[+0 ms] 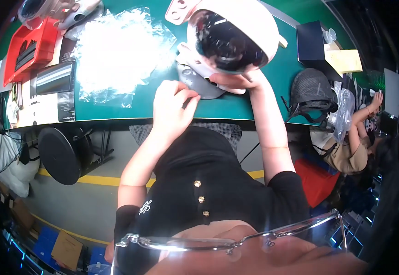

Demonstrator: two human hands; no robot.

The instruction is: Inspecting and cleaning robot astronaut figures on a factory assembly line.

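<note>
Device (229,42) (wht) in R hand (244,81).

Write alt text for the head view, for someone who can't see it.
A person's right hand holds a white device with a dark, round front and grey base at a green table, while the left hand is at the base's near edge. Clear plastic packaging lies to the left, a red bin beyond; a black mesh bag sits right.
</note>
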